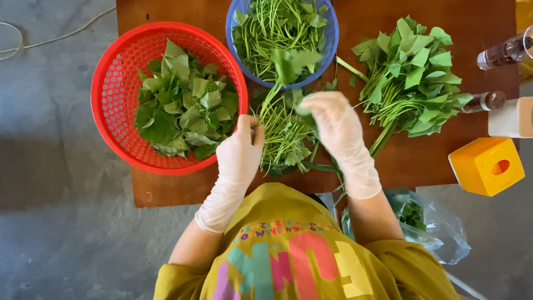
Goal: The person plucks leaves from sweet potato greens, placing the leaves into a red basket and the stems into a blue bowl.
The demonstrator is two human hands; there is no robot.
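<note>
Both my hands wear white gloves. My left hand (240, 151) grips a bundle of thin green stems (280, 136) lying on the brown table (166, 189). My right hand (333, 125) pinches a leaf at the top of one stem (291, 64), which sticks up over the blue bowl. A red basket (111, 89) at the left holds plucked green leaves (183, 105). The blue bowl (332, 39) at the back holds stripped green stems (272, 28). A pile of leafy stalks (411, 78) lies to the right of my right hand.
A yellow cube-shaped box (486, 165) sits at the table's right edge, with two bottles (502, 53) and a white box (513, 116) behind it. A clear plastic bag of greens (430, 222) hangs below the table. Grey floor surrounds the table.
</note>
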